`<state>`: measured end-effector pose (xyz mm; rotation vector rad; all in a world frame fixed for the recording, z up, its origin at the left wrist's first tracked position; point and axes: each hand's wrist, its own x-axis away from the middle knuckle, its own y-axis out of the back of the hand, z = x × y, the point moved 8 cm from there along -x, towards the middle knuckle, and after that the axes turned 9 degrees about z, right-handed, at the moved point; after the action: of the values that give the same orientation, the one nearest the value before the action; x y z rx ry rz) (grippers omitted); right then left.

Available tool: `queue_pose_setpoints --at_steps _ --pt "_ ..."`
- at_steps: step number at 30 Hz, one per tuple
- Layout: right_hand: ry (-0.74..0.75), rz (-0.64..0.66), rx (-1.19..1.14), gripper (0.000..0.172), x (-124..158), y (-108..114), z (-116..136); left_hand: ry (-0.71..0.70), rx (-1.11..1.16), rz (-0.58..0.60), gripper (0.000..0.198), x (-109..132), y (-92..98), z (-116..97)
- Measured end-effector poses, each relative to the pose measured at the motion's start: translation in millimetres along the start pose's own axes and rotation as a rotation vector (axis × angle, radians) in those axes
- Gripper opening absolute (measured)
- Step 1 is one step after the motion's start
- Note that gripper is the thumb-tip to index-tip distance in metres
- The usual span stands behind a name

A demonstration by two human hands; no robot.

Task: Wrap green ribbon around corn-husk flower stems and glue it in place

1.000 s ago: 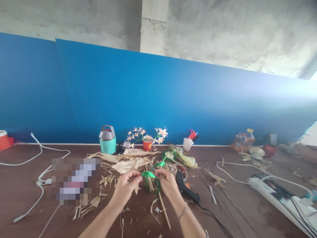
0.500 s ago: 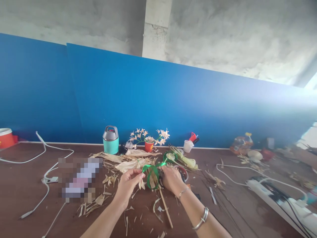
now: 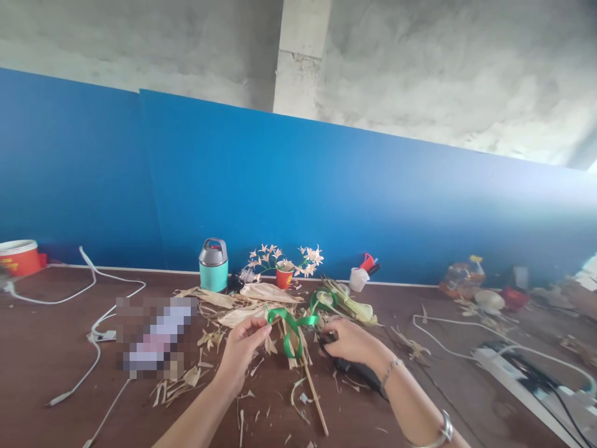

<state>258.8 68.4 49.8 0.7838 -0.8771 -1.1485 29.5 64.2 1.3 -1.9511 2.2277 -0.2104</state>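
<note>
Head view, the left hand (image 3: 243,348) pinched 1 end of a green ribbon (image 3: 293,322), its loops hung between the 2 hands, the right hand (image 3: 353,342) gripped a black-handled tool (image 3: 330,336) just beside the ribbon's other end, a thin stick (image 3: 316,400) slanted below.

On our brown worktop (image 3: 354,418) we see a turquoise flask (image 3: 213,277) standing. To the flask's right stand a red cup (image 3: 284,279) and a white cup (image 3: 358,280), with a power strip (image 3: 515,389) farther right. Left of it are a white cable (image 3: 60,398) and a red tub (image 3: 19,261). Nearer us than the flask lie dry husks (image 3: 236,318), scraps (image 3: 191,376) and a stick (image 3: 316,400).
</note>
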Motion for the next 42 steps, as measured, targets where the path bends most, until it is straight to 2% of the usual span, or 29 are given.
queue_pose_setpoints --at_steps 6,8,10,15,18,21,26,30,36,42 --pt "-0.145 0.302 -0.167 0.023 31 0 -26 -0.026 0.049 -0.046 0.026 1 3.5 -2" --pt "-0.139 0.376 -0.215 0.021 40 -4 -27 -0.033 0.041 -0.064 0.026 1 5.0 -3" --pt "-0.063 0.415 -0.320 0.021 46 -13 -15 -0.039 0.032 -0.077 0.027 1 6.1 -2" --pt "0.157 0.317 -0.758 0.031 38 -43 36 -0.063 0.064 -0.068 0.025 -2 5.9 3" --pt "0.136 0.342 -0.847 0.038 28 -70 55 -0.060 0.092 -0.063 0.026 -5 6.3 8" --pt "0.172 0.320 -0.922 0.038 20 -80 68 -0.060 0.090 -0.050 0.028 -6 5.8 10" --pt "0.218 0.305 -1.071 0.040 17 -86 75 -0.074 0.014 -0.053 0.026 -5 5.7 7" --pt "0.208 0.350 -1.098 0.046 16 -94 75 -0.072 -0.110 -0.057 0.021 -3 5.8 2" --pt "0.234 0.329 -1.135 0.047 15 -94 76 -0.099 -0.307 -0.048 0.016 -1 4.8 -7" --pt "0.288 0.360 -1.188 0.047 15 -98 77 -0.038 -0.301 -0.004 0.018 0 3.1 -8"
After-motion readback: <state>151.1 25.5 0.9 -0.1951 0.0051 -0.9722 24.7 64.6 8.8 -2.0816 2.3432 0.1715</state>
